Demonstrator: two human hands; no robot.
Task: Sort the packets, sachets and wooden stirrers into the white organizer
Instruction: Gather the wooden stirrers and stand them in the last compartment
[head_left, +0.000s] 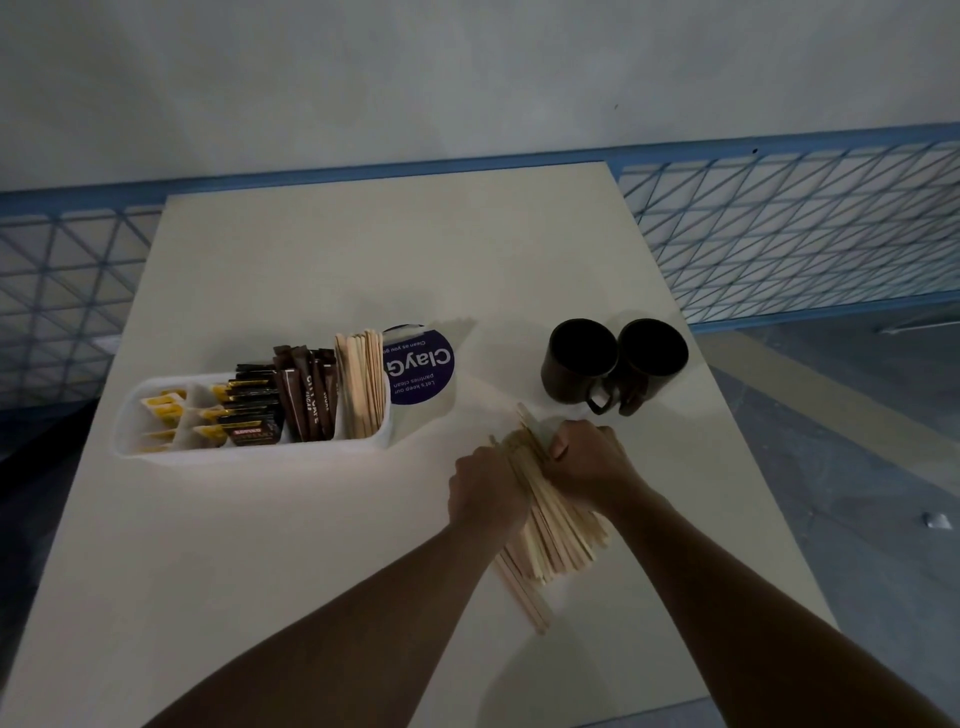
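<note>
Left hand (485, 488), right hand (589, 462): grip round loose stirrers (556, 535); two mugs (615, 364) just beyond.

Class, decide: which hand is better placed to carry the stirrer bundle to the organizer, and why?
Probably the left hand: it grips the loose stirrers on the side facing the white organizer. The right hand holds their far side, beside the mugs.

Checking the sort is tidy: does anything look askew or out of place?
The stirrer bundle gripped by the left hand and right hand is splayed, ends uneven, outside the white organizer.
</note>
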